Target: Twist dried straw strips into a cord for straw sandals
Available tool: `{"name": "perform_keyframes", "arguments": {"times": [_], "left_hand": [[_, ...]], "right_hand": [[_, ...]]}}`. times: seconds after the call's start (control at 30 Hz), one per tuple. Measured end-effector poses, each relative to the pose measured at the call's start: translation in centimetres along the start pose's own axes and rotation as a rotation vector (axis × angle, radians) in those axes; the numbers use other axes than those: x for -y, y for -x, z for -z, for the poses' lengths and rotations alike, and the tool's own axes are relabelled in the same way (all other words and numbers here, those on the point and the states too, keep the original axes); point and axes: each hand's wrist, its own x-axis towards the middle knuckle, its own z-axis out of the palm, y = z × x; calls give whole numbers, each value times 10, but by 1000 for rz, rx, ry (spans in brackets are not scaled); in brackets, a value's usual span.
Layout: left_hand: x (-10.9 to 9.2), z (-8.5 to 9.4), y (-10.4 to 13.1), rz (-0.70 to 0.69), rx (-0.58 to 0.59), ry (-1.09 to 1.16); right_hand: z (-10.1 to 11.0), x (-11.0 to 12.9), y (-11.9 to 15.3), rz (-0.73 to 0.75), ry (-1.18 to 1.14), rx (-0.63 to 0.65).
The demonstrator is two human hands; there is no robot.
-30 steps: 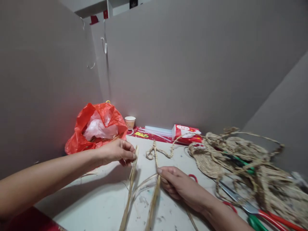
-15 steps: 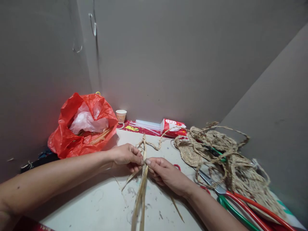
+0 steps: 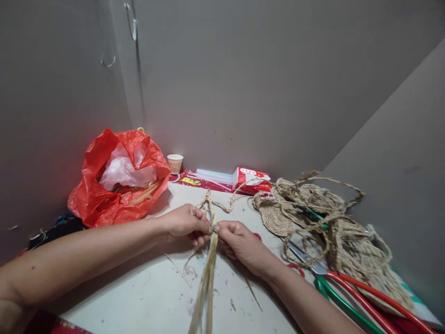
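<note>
Both hands meet over the white table, pinching the same braid of dried straw-coloured fibre strips (image 3: pixel 207 273). My left hand (image 3: pixel 190 224) grips it from the left with fingers curled. From the right, my right hand (image 3: pixel 238 241) closes thumb and forefinger on it, almost touching the left fingertips. Long flat strips hang from the pinch toward the table's near edge. Beyond the hands, the finished thin braid (image 3: pixel 227 208) curves away to the right toward a heap of rope. What exactly lies between the fingertips is hidden.
At left stands a red plastic bag (image 3: pixel 93 185) with strips inside. A paper cup (image 3: pixel 174 163) and a red tissue pack (image 3: pixel 251 181) sit at the back. Coiled braided rope (image 3: pixel 347 246) and large scissors (image 3: pixel 342 283) with red and green handles lie at right.
Both hands have shifted slightly up and right in view, still pinching the braid. The hanging strips have swung a little; the camera view has tilted slightly.
</note>
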Motion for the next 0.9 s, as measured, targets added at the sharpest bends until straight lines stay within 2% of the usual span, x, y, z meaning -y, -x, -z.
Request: {"name": "perform_keyframes", "arguments": {"times": [0.17,0.3,0.4,0.53,0.63,0.7,0.73,0.8,0.83,0.9], "left_hand": [[-9,2,14,-95,-114,19],[-30,13,37,-292,-152,140],[-57,26,68,-419,-182,248],[-96,49,124,-555,-274,424],[-115,63,156,-720,-469,388],[-115,69,162,-780,-557,268],[-111,71,159,-755,-572,191],[-95,73,142,-629,-574,20],[-84,74,130,-503,-544,-60],[-58,75,103,-422,-540,-189]], "right_hand": [[2,-3,-1,4,66,-67],[3,-3,-1,-11,113,-53],[3,-3,-1,-12,126,-30],[2,-4,-1,-8,133,-8],[1,-4,-1,-8,124,5],[-1,-3,-1,-7,115,18],[-1,-3,-1,-6,108,25],[-2,-2,0,-8,85,34],[-2,-2,0,-10,72,37],[-3,-1,0,-14,45,41]]}}
